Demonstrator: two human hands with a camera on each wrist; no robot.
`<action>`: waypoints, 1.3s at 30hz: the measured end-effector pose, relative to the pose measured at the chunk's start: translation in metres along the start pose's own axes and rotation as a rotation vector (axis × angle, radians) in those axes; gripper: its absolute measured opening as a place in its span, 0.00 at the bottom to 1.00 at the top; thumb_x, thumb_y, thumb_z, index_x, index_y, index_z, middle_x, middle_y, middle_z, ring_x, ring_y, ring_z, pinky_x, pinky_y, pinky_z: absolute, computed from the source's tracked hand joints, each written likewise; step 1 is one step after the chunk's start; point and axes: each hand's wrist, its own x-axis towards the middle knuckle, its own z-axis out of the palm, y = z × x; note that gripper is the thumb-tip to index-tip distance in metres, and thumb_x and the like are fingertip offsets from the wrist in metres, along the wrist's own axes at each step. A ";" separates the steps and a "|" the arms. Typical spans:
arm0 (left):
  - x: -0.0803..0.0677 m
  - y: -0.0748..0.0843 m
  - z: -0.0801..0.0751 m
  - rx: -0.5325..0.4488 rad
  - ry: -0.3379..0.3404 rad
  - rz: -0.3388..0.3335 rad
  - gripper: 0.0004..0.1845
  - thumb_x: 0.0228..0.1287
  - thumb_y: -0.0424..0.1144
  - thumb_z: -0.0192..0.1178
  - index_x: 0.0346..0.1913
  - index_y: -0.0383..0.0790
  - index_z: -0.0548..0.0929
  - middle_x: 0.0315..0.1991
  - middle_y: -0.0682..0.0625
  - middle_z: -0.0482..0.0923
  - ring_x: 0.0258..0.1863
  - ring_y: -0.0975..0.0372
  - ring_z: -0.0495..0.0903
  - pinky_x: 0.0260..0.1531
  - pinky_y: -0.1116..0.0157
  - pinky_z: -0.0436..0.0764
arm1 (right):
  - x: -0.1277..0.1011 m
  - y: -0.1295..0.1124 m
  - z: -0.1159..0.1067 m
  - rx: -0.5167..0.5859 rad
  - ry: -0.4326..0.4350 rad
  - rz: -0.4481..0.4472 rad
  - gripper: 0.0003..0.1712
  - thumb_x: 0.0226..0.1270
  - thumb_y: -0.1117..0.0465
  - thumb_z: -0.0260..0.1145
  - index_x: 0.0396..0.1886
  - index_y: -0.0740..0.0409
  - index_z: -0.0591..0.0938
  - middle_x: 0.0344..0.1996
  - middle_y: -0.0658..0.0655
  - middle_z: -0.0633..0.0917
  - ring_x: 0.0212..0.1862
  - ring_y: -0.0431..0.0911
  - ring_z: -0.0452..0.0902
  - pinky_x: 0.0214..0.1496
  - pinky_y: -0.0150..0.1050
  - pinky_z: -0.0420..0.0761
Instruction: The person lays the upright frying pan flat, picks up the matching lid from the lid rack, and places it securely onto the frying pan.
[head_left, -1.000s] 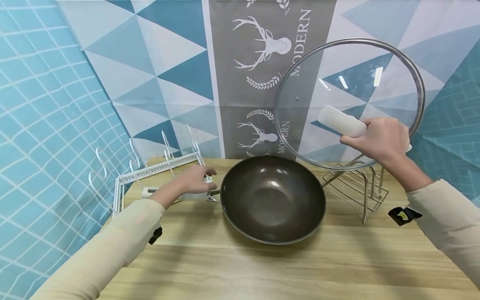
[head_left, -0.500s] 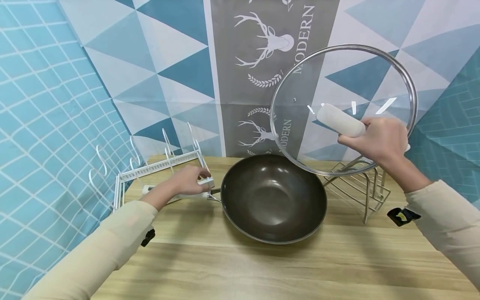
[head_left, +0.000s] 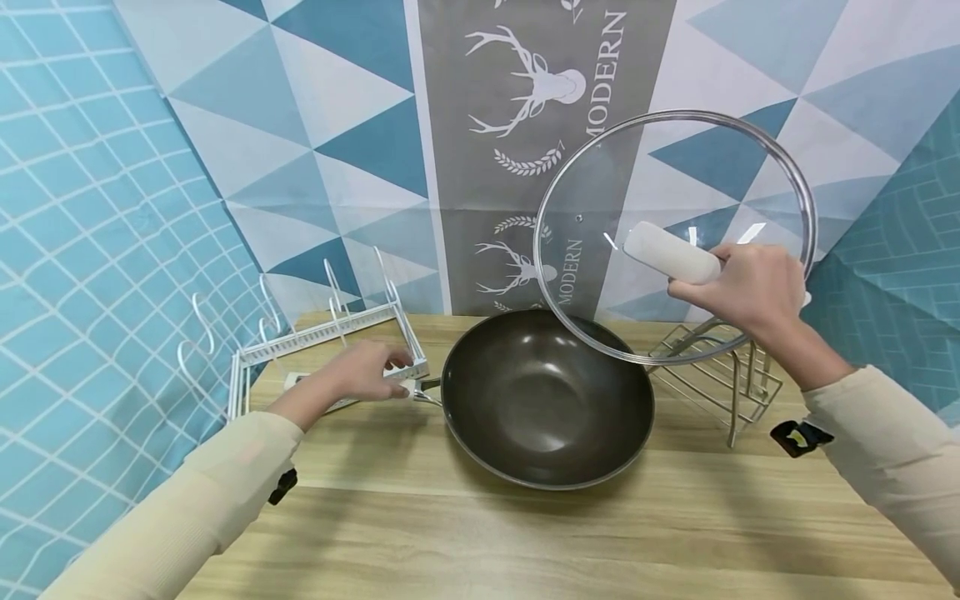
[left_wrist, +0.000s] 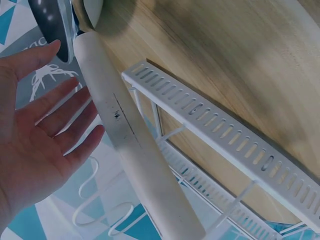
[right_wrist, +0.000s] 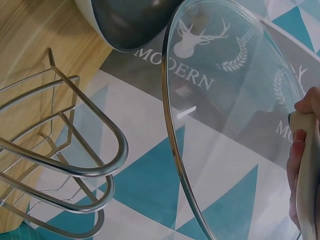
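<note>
A dark wok (head_left: 547, 400) sits in the middle of the wooden table (head_left: 525, 542), its white handle (left_wrist: 130, 150) pointing left. My left hand (head_left: 367, 372) hovers at that handle; the left wrist view shows the left hand (left_wrist: 45, 135) with straight fingers beside the handle, not curled round it. My right hand (head_left: 750, 287) grips the white handle (head_left: 671, 252) of a round glass lid (head_left: 600, 208). The lid is tilted in the air above the wok's right rim. In the right wrist view the lid (right_wrist: 235, 125) hangs beyond the wok (right_wrist: 125, 20).
A white slotted dish rack (head_left: 322, 337) stands at the table's back left, right behind the wok handle. A bare metal wire rack (head_left: 720, 367) stands at the back right, under the lid. A patterned blue, white and grey cloth forms the backdrop.
The lid has come down and to the left, nearer the wok's rim. My left hand has slid a little back along the wok handle.
</note>
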 end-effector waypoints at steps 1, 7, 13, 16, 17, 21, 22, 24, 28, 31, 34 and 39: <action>-0.001 0.000 0.000 0.008 -0.002 0.000 0.25 0.51 0.43 0.68 0.51 0.35 0.81 0.47 0.41 0.84 0.48 0.48 0.83 0.52 0.51 0.80 | 0.000 0.000 0.000 0.005 0.002 -0.005 0.28 0.39 0.41 0.71 0.26 0.62 0.83 0.10 0.58 0.74 0.17 0.52 0.66 0.14 0.39 0.56; -0.006 0.000 0.001 0.000 -0.008 -0.009 0.25 0.48 0.41 0.70 0.50 0.33 0.82 0.45 0.41 0.85 0.45 0.50 0.83 0.50 0.51 0.81 | -0.002 -0.002 0.003 0.030 0.024 -0.055 0.27 0.38 0.43 0.72 0.25 0.64 0.83 0.12 0.60 0.78 0.16 0.51 0.66 0.15 0.38 0.57; -0.016 -0.007 0.006 0.019 0.004 -0.016 0.23 0.45 0.39 0.71 0.47 0.34 0.83 0.40 0.43 0.86 0.39 0.55 0.83 0.45 0.54 0.82 | -0.002 -0.008 0.008 0.057 0.028 -0.101 0.24 0.40 0.44 0.72 0.20 0.62 0.81 0.08 0.56 0.73 0.15 0.48 0.63 0.15 0.36 0.56; -0.018 -0.010 0.010 0.030 0.012 0.002 0.22 0.44 0.39 0.72 0.46 0.34 0.84 0.38 0.45 0.86 0.36 0.58 0.83 0.41 0.57 0.82 | -0.002 -0.009 0.009 0.063 0.013 -0.086 0.24 0.40 0.44 0.72 0.20 0.62 0.80 0.08 0.55 0.72 0.15 0.48 0.62 0.14 0.36 0.56; -0.018 -0.010 0.011 0.033 0.017 0.009 0.22 0.44 0.38 0.72 0.45 0.35 0.84 0.37 0.45 0.86 0.35 0.59 0.82 0.39 0.58 0.82 | -0.003 -0.009 0.009 0.063 0.008 -0.076 0.24 0.40 0.44 0.72 0.20 0.62 0.80 0.08 0.55 0.72 0.15 0.48 0.62 0.14 0.36 0.56; -0.014 -0.008 0.014 0.042 0.025 0.012 0.21 0.43 0.38 0.72 0.44 0.36 0.85 0.35 0.47 0.86 0.29 0.63 0.78 0.31 0.64 0.78 | -0.004 -0.005 0.007 0.064 -0.013 -0.042 0.25 0.39 0.43 0.73 0.19 0.61 0.80 0.09 0.55 0.73 0.16 0.48 0.63 0.14 0.37 0.56; -0.013 -0.008 0.014 0.043 0.026 0.011 0.20 0.43 0.38 0.72 0.44 0.36 0.85 0.35 0.47 0.86 0.28 0.64 0.78 0.30 0.65 0.77 | -0.005 -0.004 0.007 0.066 -0.017 -0.036 0.25 0.39 0.43 0.73 0.20 0.62 0.81 0.10 0.55 0.74 0.16 0.48 0.64 0.14 0.37 0.57; -0.011 -0.007 0.013 0.042 0.026 0.005 0.20 0.43 0.37 0.72 0.44 0.36 0.85 0.34 0.46 0.86 0.27 0.64 0.76 0.28 0.66 0.76 | -0.005 -0.002 0.006 0.067 -0.023 -0.027 0.26 0.39 0.42 0.73 0.20 0.62 0.81 0.10 0.56 0.76 0.16 0.49 0.65 0.14 0.37 0.57; -0.011 -0.008 0.013 0.050 0.025 0.002 0.21 0.43 0.35 0.72 0.45 0.36 0.85 0.36 0.45 0.86 0.29 0.62 0.78 0.31 0.64 0.78 | -0.005 -0.002 0.008 0.067 -0.038 -0.023 0.26 0.39 0.42 0.73 0.22 0.63 0.82 0.11 0.57 0.78 0.17 0.49 0.66 0.14 0.37 0.57; -0.011 -0.009 0.013 0.052 0.018 0.003 0.21 0.42 0.34 0.72 0.45 0.35 0.84 0.37 0.45 0.86 0.31 0.61 0.79 0.33 0.61 0.80 | -0.005 -0.002 0.010 0.066 -0.053 -0.015 0.26 0.40 0.41 0.72 0.23 0.62 0.83 0.11 0.56 0.77 0.17 0.49 0.66 0.14 0.37 0.57; -0.012 -0.011 0.012 0.048 0.015 0.002 0.22 0.42 0.34 0.72 0.45 0.35 0.84 0.37 0.44 0.86 0.31 0.61 0.80 0.34 0.61 0.80 | -0.005 -0.002 0.013 0.070 -0.079 0.003 0.26 0.41 0.40 0.71 0.24 0.61 0.83 0.10 0.55 0.76 0.17 0.48 0.66 0.14 0.37 0.58; -0.014 -0.012 0.010 0.035 0.018 -0.012 0.20 0.44 0.33 0.71 0.45 0.35 0.84 0.37 0.44 0.86 0.33 0.59 0.82 0.36 0.59 0.82 | -0.005 -0.003 0.019 0.094 -0.112 0.028 0.26 0.41 0.40 0.71 0.23 0.60 0.84 0.10 0.54 0.75 0.18 0.48 0.66 0.15 0.37 0.59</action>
